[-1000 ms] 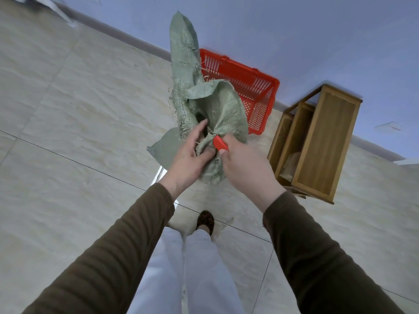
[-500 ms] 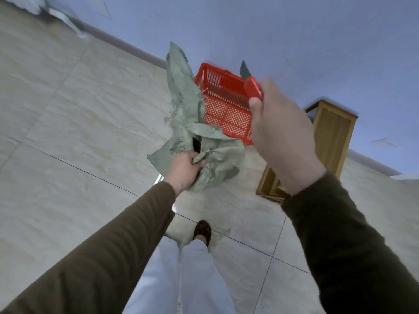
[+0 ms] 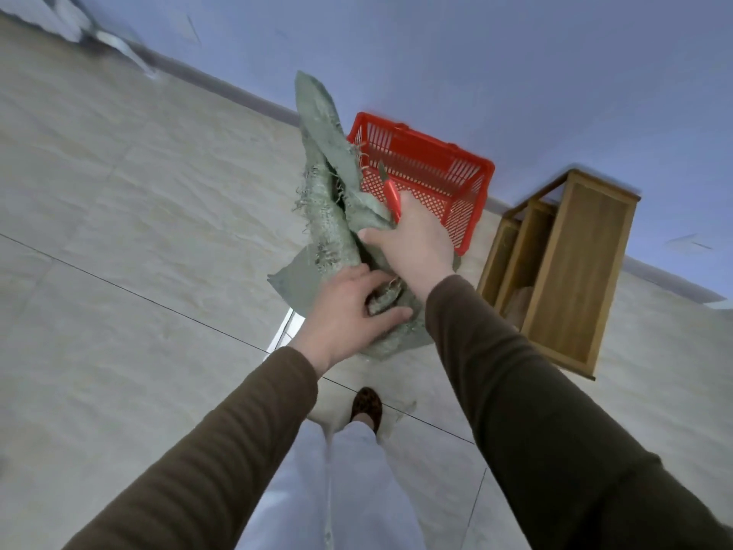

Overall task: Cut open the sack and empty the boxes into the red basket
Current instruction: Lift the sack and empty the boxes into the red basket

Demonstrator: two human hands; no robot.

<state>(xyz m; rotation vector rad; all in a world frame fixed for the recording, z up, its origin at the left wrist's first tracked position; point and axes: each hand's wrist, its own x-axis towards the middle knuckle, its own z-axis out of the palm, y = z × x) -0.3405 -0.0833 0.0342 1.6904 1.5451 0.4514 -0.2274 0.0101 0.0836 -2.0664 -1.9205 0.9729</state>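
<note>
**Sack slit, knife in hand: the tipping-out is next**

Take the sack [image 3: 341, 232] as your landmark. It stands on the floor [image 3: 119, 232] in front of you, its frayed top flap rising along the left side and a dark opening showing near the top, so by my reading the cut is made or nearly so. No boxes are visible; whatever is inside is hidden by the cloth.

At the sack's lower front, your left hand [image 3: 345, 311] is closed on a bunched fold of the cloth, fingers curled round it and thumb pressed across. It is a firm, narrow grip and it steadies the whole thing.

Just right of that, against the sack's right side, your right hand [image 3: 412, 240] is wrapped round the red handle of the knife [image 3: 390, 194], blade pointing up and away beside the cloth. The same hand's fingers reach across and touch the sack, so it is doing two jobs at once.

Behind the sack and to its right sits the red basket [image 3: 432, 172], close by, with no boxes visible in it. Further right stands a wooden shelf [image 3: 575, 271].

Your next move probably calls for getting the blade clear of the cloth and your left fingers. Then widen the mouth and lift the sack over the basket's rim.
</note>
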